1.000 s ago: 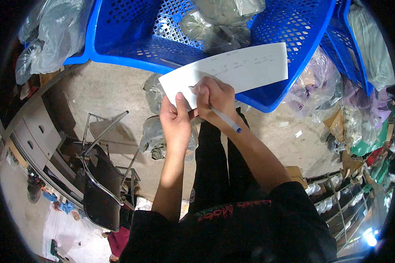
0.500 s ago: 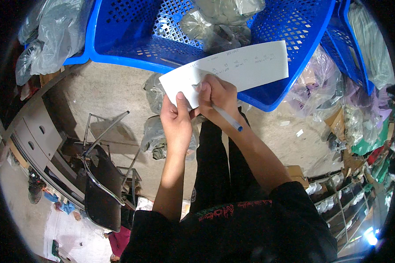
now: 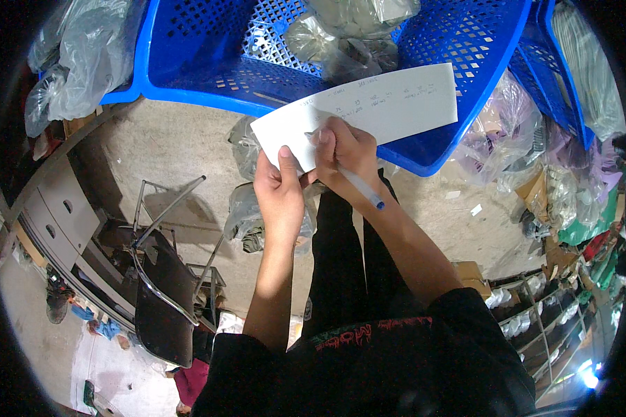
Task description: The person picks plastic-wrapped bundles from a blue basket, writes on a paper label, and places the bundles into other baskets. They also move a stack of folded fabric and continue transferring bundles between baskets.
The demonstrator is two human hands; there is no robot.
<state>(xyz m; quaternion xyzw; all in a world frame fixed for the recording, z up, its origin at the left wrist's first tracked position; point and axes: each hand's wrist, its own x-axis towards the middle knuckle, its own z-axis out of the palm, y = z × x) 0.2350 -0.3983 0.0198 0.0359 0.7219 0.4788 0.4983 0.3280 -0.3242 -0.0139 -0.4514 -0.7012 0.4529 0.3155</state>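
Note:
A long white sheet of paper [image 3: 403,97] with handwritten lines is held over the near rim of a blue plastic basket [image 3: 243,104]. My left hand [image 3: 280,182] pinches its lower left corner, thumb on top. My right hand [image 3: 348,153] is closed round a pen [image 3: 360,183] with a pale barrel and blue end cap, and rests on the paper. The pen's tip is hidden by my fingers. Inside the basket lie clear plastic bags [image 3: 341,42] with greyish contents.
A black chair [image 3: 163,299] with metal legs stands at left, near a grey drawer cabinet [image 3: 62,201]. Filled plastic bags [image 3: 501,132] crowd the right side. Another bag [image 3: 243,215] lies on the floor by my legs. A metal rack [image 3: 542,320] stands at lower right.
Almost nothing differs. The pen's rear end has tilted very slightly, and the paper has shifted a touch. Both hands keep their hold.

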